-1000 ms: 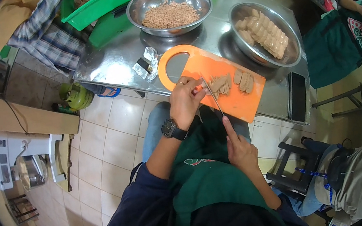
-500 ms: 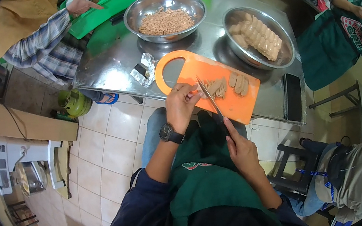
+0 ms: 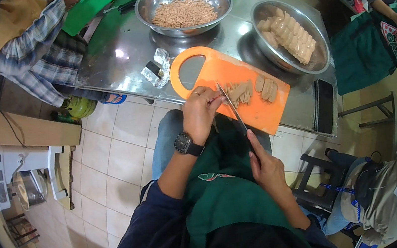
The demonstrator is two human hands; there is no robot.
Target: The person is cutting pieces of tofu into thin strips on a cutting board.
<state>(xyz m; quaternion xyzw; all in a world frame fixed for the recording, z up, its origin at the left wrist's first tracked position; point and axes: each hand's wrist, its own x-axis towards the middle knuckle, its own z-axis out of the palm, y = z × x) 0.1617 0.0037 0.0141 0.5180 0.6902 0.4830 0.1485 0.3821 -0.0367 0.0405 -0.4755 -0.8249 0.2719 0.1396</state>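
An orange cutting board (image 3: 264, 114) with a looped handle lies at the near edge of a steel table. My right hand (image 3: 267, 167) grips the dark handle of a knife (image 3: 235, 111), its blade slanting across the board's left part. Beside the blade tip, my left hand (image 3: 199, 114) is closed in a pinch, fingertips together over the board; whatever they hold is hidden. Thin pale-brown strips (image 3: 241, 93) of a sausage-like food lie just right of the blade. Farther right sit several thicker pieces (image 3: 266, 89) of it, side by side.
A steel bowl (image 3: 324, 61) of whole sausage-like pieces stands right; another bowl (image 3: 142, 16), behind the board, holds small chopped bits. Crumpled foil (image 3: 161, 58) lies by the board's handle, a black phone (image 3: 324, 106) at the right edge. Another person's sleeve (image 3: 36, 37) is far left.
The view has shifted slightly, so the table and bowls sit higher in it. My hands keep nearly the same pose, knife and pinch by the strips. The other person's hand and green tray have moved up-left.
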